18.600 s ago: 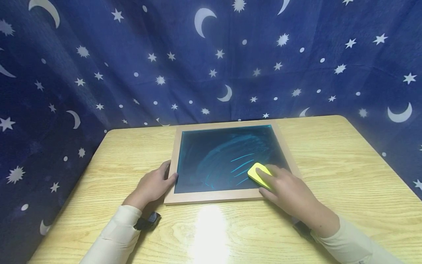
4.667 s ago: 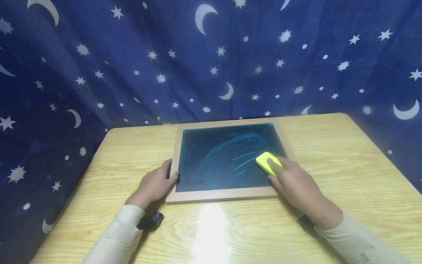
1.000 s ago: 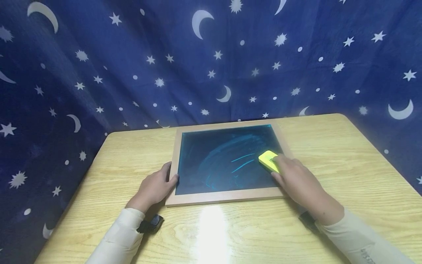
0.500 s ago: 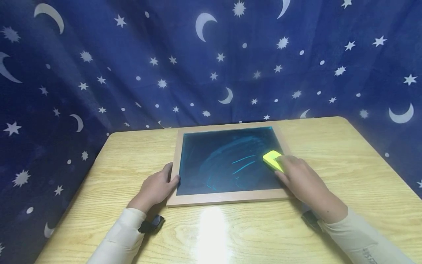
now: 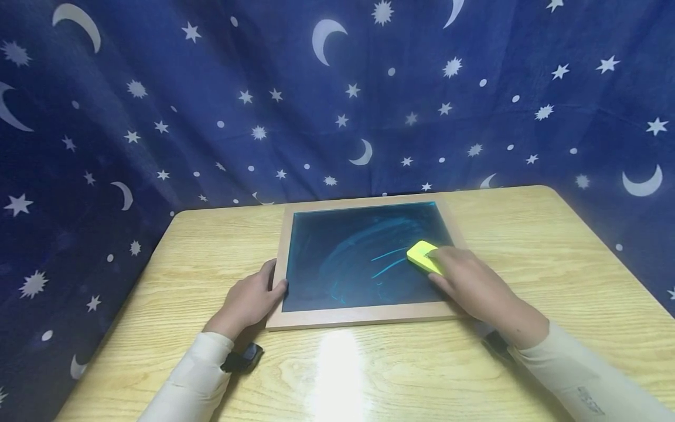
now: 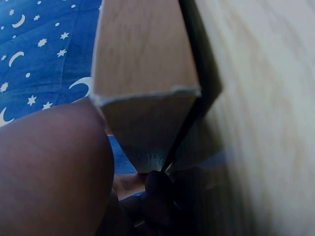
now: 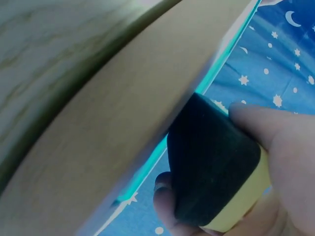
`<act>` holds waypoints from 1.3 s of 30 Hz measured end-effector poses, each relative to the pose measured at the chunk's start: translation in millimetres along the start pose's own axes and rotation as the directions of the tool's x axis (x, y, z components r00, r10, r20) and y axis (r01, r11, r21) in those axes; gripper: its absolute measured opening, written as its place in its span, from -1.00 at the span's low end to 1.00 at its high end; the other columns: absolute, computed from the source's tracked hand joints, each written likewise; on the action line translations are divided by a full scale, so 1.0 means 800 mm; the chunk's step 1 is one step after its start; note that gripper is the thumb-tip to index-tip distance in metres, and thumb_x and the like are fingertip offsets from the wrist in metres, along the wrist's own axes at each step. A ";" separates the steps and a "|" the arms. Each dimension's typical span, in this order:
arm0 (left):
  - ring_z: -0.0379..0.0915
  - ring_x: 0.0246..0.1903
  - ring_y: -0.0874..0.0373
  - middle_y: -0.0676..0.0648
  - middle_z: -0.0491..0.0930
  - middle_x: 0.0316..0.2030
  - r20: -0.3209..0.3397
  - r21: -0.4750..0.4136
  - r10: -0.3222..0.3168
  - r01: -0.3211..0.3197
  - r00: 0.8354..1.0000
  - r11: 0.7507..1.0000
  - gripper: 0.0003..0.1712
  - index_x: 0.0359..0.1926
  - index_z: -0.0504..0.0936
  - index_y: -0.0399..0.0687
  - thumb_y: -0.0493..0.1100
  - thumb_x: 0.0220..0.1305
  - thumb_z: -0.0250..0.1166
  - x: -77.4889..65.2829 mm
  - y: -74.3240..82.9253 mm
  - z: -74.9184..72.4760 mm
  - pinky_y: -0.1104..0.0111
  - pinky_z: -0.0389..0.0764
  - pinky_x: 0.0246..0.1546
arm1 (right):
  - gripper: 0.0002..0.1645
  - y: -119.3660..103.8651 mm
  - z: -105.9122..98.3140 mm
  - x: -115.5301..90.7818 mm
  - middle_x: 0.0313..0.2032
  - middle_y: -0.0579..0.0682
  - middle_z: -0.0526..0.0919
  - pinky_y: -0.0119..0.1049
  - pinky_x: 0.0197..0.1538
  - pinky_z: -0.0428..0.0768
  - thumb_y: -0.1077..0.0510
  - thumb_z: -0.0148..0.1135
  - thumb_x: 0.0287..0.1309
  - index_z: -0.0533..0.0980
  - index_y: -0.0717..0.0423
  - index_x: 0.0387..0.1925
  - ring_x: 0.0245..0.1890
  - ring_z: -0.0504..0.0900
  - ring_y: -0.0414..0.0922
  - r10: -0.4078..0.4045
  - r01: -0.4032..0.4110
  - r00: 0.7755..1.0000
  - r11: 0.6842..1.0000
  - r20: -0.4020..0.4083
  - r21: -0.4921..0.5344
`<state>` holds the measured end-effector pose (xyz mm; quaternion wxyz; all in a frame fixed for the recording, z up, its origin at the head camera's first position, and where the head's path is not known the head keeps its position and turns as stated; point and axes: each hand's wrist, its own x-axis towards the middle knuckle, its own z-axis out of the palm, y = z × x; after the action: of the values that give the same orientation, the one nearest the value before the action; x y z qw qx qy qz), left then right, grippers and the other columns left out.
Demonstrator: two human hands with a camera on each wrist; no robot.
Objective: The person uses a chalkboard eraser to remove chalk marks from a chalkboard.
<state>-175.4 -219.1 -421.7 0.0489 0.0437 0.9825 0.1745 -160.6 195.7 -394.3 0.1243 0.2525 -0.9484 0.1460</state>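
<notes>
A small blackboard (image 5: 327, 240) in a pale wooden frame lies on the table, its dark surface smudged with blue chalk. Two blue chalk lines (image 5: 386, 266) run slantwise right of its middle, with fainter marks lower down. My left hand (image 5: 248, 298) grips the frame's left side, thumb on top; in the left wrist view the fingers (image 6: 158, 186) curl at the frame's edge (image 6: 145, 49). My right hand (image 5: 471, 287) holds a yellow blackboard eraser (image 5: 420, 252) at the right ends of the lines. The right wrist view shows its black felt side (image 7: 211, 162) against the board.
The light wood-grain table (image 5: 538, 252) extends around the board, with a bright glare patch in front. A blue curtain (image 5: 285, 70) with moons and stars hangs behind and at the sides. Black straps with small devices (image 5: 244, 357) sit on the wrists.
Several blue lines stood there 18.6 seconds ago, three at 4.7 seconds; two show now. Over the last half second the eraser has slid left to the line ends. The left hand stays put.
</notes>
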 end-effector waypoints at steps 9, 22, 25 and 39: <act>0.64 -0.01 -0.25 -0.31 0.61 0.15 -0.005 0.000 -0.002 0.002 1.000 1.000 -0.26 0.50 0.20 -0.10 0.15 0.45 0.00 0.000 0.000 -0.001 -0.07 0.57 -0.17 | -0.58 -0.013 0.004 0.009 -0.04 0.19 0.67 0.08 0.05 0.61 0.15 0.37 0.20 0.54 0.26 0.04 -0.06 0.66 0.14 -0.066 0.066 0.997 0.998 0.038 0.004; 0.62 0.03 -0.29 -0.33 0.60 0.16 -0.010 0.002 0.004 -0.004 1.000 1.000 -0.25 0.50 0.20 -0.12 0.15 0.44 0.01 0.000 -0.001 0.000 -0.10 0.57 -0.14 | -0.54 -0.055 0.010 0.007 0.07 0.13 0.62 -0.02 0.03 0.61 0.04 0.34 0.26 0.52 0.15 0.11 -0.04 0.62 0.07 -0.081 0.086 0.991 0.995 0.106 -0.042; 0.62 0.04 -0.28 -0.33 0.60 0.16 -0.006 0.002 0.003 -0.003 1.000 1.000 -0.25 0.50 0.20 -0.14 0.15 0.44 0.00 0.000 -0.001 0.000 -0.09 0.58 -0.14 | -0.55 -0.065 0.013 0.006 0.07 0.08 0.61 -0.09 -0.04 0.61 0.02 0.34 0.26 0.51 0.11 0.11 -0.08 0.61 0.02 -0.106 0.112 0.989 0.992 0.100 -0.053; 0.64 0.00 -0.26 -0.31 0.61 0.15 -0.010 -0.001 -0.001 0.001 1.000 1.000 -0.25 0.51 0.20 -0.11 0.15 0.44 0.01 0.000 0.000 0.001 -0.08 0.58 -0.15 | -0.50 -0.099 0.023 -0.002 0.09 0.06 0.62 -0.16 -0.07 0.63 -0.02 0.37 0.22 0.53 0.05 0.14 -0.10 0.61 -0.05 -0.193 0.199 0.978 0.977 0.078 -0.074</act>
<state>-175.5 -219.2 -422.5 0.0440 0.0421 0.9826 0.1753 -121.7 124.6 -394.6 0.1151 0.3446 -0.9277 0.0853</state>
